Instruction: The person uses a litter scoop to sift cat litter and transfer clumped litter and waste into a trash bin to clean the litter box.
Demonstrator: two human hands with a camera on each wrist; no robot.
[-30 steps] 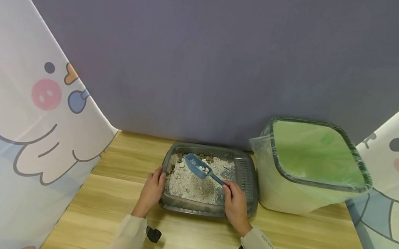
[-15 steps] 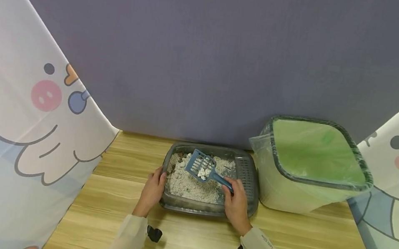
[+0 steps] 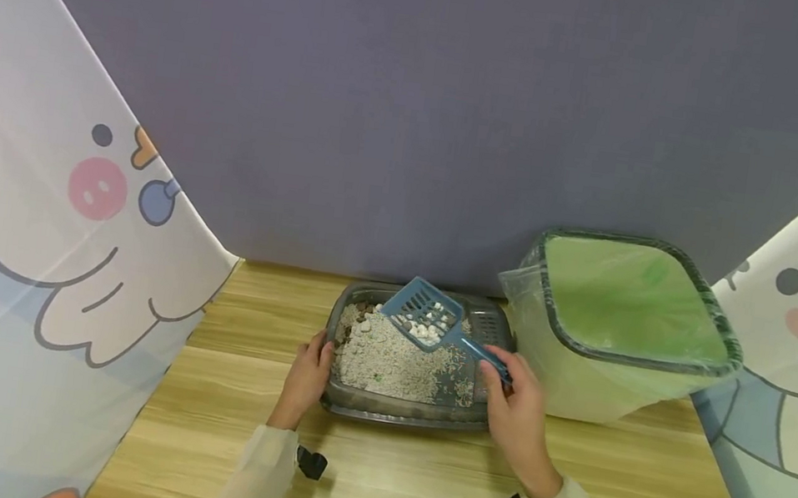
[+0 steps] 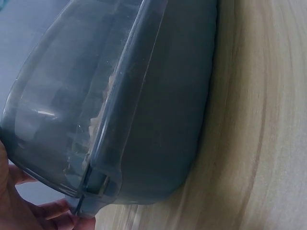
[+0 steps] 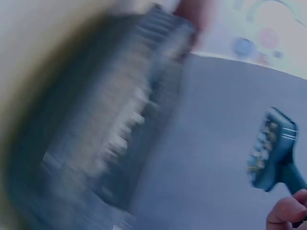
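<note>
In the head view my right hand (image 3: 519,416) grips the handle of a blue slotted litter scoop (image 3: 427,307). White clumps (image 3: 428,330) lie in the scoop, which hangs above a grey litter box (image 3: 378,405). Pale granular litter (image 3: 391,366) covers much of the box floor, with brown lumps (image 3: 349,328) at its left. My left hand (image 3: 306,380) holds the box's left rim, fingers outside and thumb at the edge. The left wrist view shows the left hand (image 4: 43,211) at a corner of the box. In the right wrist view the scoop (image 5: 274,151) appears raised, the box blurred.
A pale green bin (image 3: 571,381) lined with a clear plastic bag stands close to the box's right side. Behind the wooden table (image 3: 246,321) rises a grey backdrop (image 3: 387,113). Printed cartoon cloths (image 3: 20,191) hang on both sides.
My right hand has moved right and lifted the scoop higher, with white clumps still in it; the scoop's slotted face has turned into view. My left hand has stayed on the box rim.
</note>
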